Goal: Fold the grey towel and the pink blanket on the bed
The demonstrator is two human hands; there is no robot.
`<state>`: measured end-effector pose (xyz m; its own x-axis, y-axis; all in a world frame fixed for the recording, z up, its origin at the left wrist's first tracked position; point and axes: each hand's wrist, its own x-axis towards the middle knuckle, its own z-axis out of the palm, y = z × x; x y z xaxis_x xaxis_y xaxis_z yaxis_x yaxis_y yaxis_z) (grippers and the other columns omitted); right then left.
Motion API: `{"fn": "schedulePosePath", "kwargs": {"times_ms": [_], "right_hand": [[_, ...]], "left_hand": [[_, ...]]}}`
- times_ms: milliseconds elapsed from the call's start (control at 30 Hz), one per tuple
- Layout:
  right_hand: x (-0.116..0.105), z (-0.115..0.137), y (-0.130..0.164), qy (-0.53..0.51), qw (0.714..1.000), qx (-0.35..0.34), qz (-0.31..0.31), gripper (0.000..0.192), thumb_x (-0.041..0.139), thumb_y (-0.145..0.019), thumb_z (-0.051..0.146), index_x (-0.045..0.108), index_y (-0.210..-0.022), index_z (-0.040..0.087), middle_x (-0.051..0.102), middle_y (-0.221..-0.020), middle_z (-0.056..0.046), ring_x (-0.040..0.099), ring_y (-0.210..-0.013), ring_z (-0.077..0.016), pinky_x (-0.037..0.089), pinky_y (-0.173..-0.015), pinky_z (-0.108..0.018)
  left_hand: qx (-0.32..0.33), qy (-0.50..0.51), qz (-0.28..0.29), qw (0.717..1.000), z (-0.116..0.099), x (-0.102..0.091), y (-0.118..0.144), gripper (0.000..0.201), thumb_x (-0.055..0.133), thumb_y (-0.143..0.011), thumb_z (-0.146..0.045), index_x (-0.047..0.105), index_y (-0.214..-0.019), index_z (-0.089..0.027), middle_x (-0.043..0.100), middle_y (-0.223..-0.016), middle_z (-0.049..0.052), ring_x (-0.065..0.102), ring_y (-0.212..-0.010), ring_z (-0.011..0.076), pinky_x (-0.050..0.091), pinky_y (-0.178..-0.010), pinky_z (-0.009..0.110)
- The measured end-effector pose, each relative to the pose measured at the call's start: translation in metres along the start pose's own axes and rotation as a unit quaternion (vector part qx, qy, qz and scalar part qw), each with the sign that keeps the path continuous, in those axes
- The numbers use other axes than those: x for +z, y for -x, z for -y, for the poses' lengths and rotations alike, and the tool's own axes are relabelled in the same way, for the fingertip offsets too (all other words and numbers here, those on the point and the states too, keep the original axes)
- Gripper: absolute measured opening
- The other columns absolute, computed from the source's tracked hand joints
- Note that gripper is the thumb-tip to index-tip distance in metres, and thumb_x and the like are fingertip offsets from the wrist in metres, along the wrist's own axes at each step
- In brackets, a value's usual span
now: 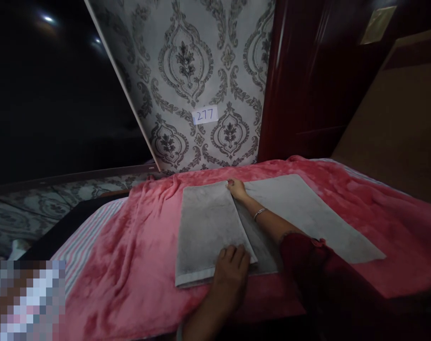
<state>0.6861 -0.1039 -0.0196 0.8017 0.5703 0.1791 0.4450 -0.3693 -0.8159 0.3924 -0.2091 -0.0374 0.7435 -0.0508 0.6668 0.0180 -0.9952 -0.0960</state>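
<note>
A bed (94, 227) bears a pink blanket (137, 265), with a grey towel (307, 213) spread on it.

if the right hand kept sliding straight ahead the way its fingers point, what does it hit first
Probably the rumpled pink blanket just past the grey towel's far edge, then the patterned wall. The right hand already rests at that edge; depth is unclear.

A grey towel (215, 227) lies on a pink blanket (130, 265) covering the bed, its left part folded over. The left hand (229, 274) presses the fold's near corner; the right hand (236, 188) holds the far edge, seemingly pinching it. A paper label (205, 115) reading 277 sticks to the patterned wall (187, 61).
</note>
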Motion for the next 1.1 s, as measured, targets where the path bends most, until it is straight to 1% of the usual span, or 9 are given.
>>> {"fn": "schedulePosePath", "kwargs": {"times_ms": [100,233,367,533,733,833,967,1000,1100], "right_hand": [[-0.001,-0.002,0.002,0.02,1.0,-0.009,-0.006,0.038,0.06,-0.078,0.01,0.073,-0.113,0.016,0.075,-0.1,-0.006,0.069,-0.091,-0.0179,0.051,-0.084,-0.026],[0.0,-0.003,0.004,0.041,0.999,-0.016,-0.01,0.04,0.058,-0.079,0.007,0.072,-0.114,0.017,0.075,-0.103,-0.006,0.069,-0.094,-0.0177,0.051,-0.087,-0.026],[0.001,-0.003,0.006,0.06,0.998,-0.022,-0.014,0.045,0.056,-0.082,0.007,0.069,-0.123,0.017,0.074,-0.109,-0.008,0.068,-0.1,-0.0183,0.05,-0.09,-0.026],[0.001,-0.002,0.012,0.081,0.996,-0.031,-0.011,0.045,0.054,-0.082,0.006,0.069,-0.123,0.018,0.074,-0.113,-0.008,0.067,-0.105,-0.0189,0.049,-0.093,-0.025],[-0.003,0.003,0.018,0.094,0.995,-0.04,-0.016,0.047,0.052,-0.084,0.007,0.066,-0.128,0.016,0.074,-0.115,-0.009,0.067,-0.106,-0.0188,0.049,-0.093,-0.025],[-0.004,0.005,0.021,0.098,0.994,-0.044,-0.022,0.048,0.051,-0.085,0.008,0.065,-0.13,0.016,0.073,-0.116,-0.009,0.068,-0.105,-0.0187,0.049,-0.094,-0.026],[-0.005,0.007,0.024,0.105,0.993,-0.048,-0.03,0.05,0.048,-0.088,0.01,0.061,-0.135,0.015,0.072,-0.117,-0.01,0.067,-0.107,-0.0199,0.049,-0.095,-0.028],[-0.005,0.008,0.025,0.108,0.993,-0.048,-0.03,0.05,0.048,-0.088,0.01,0.061,-0.136,0.015,0.073,-0.116,-0.01,0.067,-0.107,-0.0202,0.049,-0.095,-0.028],[-0.008,0.01,0.026,0.119,0.992,-0.044,-0.022,0.049,0.049,-0.086,0.009,0.063,-0.133,0.015,0.074,-0.113,-0.01,0.068,-0.107,-0.0204,0.049,-0.094,-0.028]], "left_hand": [[0.0,-0.009,0.003,1.0,-0.002,0.009,0.003,0.02,0.056,-0.089,-0.007,0.065,-0.104,-0.015,0.071,-0.109,0.011,0.06,-0.09,0.0238,0.048,-0.079,0.037],[-0.013,0.002,-0.028,1.0,-0.004,0.018,0.01,0.025,0.052,-0.089,-0.005,0.066,-0.107,-0.015,0.071,-0.109,0.011,0.059,-0.092,0.0246,0.047,-0.081,0.039],[-0.009,0.019,-0.025,0.999,-0.004,0.014,0.011,0.027,0.051,-0.088,-0.005,0.065,-0.109,-0.015,0.072,-0.112,0.011,0.059,-0.094,0.0243,0.048,-0.081,0.038],[0.0,0.009,-0.042,0.999,-0.006,0.006,0.005,0.026,0.05,-0.089,-0.004,0.066,-0.106,-0.013,0.073,-0.107,0.011,0.06,-0.092,0.0236,0.05,-0.081,0.037],[0.005,0.019,-0.039,0.999,-0.006,0.001,0.004,0.024,0.051,-0.09,-0.005,0.066,-0.107,-0.013,0.074,-0.107,0.008,0.061,-0.09,0.0216,0.051,-0.08,0.035],[-0.003,0.028,-0.026,0.999,-0.006,-0.001,0.007,0.027,0.05,-0.092,-0.006,0.065,-0.112,-0.015,0.074,-0.111,0.009,0.062,-0.095,0.0225,0.05,-0.083,0.038],[0.003,0.048,-0.04,0.998,-0.005,-0.002,0.007,0.025,0.05,-0.095,-0.01,0.064,-0.115,-0.016,0.074,-0.113,0.009,0.062,-0.099,0.0215,0.049,-0.085,0.037],[0.004,0.044,-0.035,0.998,-0.005,-0.002,0.006,0.023,0.052,-0.096,-0.013,0.065,-0.114,-0.017,0.074,-0.111,0.008,0.062,-0.098,0.0213,0.049,-0.084,0.037],[-0.005,0.024,0.015,1.0,-0.006,-0.001,0.002,0.015,0.058,-0.095,-0.018,0.066,-0.108,-0.019,0.073,-0.106,0.007,0.062,-0.095,0.0214,0.05,-0.083,0.037]]}}
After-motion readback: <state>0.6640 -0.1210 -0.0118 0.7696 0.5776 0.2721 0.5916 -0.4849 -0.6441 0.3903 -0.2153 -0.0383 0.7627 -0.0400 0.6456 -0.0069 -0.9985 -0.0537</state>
